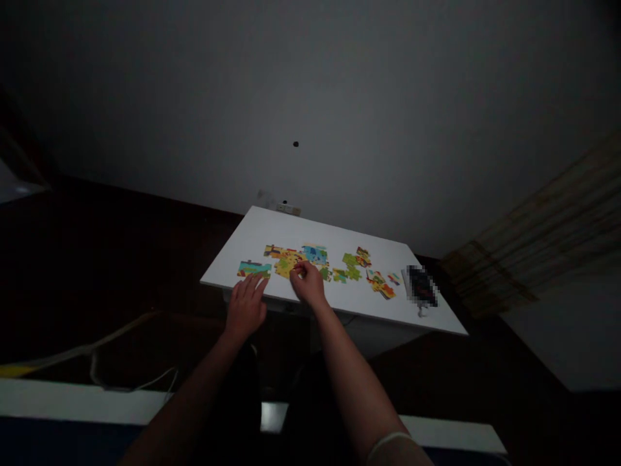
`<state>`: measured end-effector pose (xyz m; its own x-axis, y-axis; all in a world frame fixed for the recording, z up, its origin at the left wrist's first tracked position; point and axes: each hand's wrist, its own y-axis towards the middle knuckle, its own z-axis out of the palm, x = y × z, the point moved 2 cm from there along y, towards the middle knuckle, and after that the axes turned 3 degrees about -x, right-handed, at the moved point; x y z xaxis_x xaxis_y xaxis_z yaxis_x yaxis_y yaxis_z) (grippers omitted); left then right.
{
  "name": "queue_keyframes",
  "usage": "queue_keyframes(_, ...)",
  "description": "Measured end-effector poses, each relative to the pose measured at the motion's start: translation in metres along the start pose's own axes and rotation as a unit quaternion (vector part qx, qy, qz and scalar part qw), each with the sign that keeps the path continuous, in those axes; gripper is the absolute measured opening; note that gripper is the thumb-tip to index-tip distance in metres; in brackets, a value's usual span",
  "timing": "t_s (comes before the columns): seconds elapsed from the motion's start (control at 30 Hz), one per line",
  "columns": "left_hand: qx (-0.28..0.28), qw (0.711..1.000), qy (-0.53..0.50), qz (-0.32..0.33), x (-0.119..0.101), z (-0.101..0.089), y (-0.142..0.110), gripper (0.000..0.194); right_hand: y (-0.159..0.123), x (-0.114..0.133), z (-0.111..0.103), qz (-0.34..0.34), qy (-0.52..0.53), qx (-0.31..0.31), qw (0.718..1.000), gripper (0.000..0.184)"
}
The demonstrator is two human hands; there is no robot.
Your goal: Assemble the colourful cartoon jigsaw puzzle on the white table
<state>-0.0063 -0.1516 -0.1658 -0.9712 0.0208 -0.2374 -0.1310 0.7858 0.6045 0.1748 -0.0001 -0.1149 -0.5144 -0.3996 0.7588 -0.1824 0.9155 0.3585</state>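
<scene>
My left hand lies at the table's near edge with its fingers stretched out. Its fingertips rest on the lower edge of a joined teal puzzle section. Just to the right, my right hand is closed in a pinch over a larger yellow puzzle section; whatever sits between thumb and fingers is hidden. Blue puzzle pieces adjoin the yellow part at the back. Farther right are green puzzle pieces and an orange-and-yellow puzzle cluster.
The white table stands close to a grey wall. At its right end lies a dark blurred-out object, with a small pale item beside it. A power strip is behind the table. Curtains hang at right.
</scene>
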Motion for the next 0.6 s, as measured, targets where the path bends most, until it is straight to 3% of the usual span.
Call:
queue_keyframes(0.17, -0.023, 1.000, -0.011, 0.015, 0.004, 0.005, 0.000, 0.076, 0.003, 0.001, -0.005, 0.028, 0.074, -0.028, 0.996, 0.024)
queue_keyframes(0.3, -0.026, 0.999, -0.021, 0.016, 0.006, 0.007, 0.001, 0.079, -0.005, -0.008, -0.025, 0.025, 0.084, -0.046, 0.995, 0.030)
queue_keyframes(0.43, -0.036, 0.999, -0.018, 0.020, 0.006, 0.008, 0.002, 0.074, -0.018, -0.035, -0.070, 0.030, 0.042, -0.069, 0.996, 0.029)
queue_keyframes(0.6, -0.035, 0.999, -0.025, 0.005, 0.005, 0.009, 0.001, 0.075, -0.027, -0.083, -0.144, 0.101, -0.076, -0.115, 0.985, 0.029)
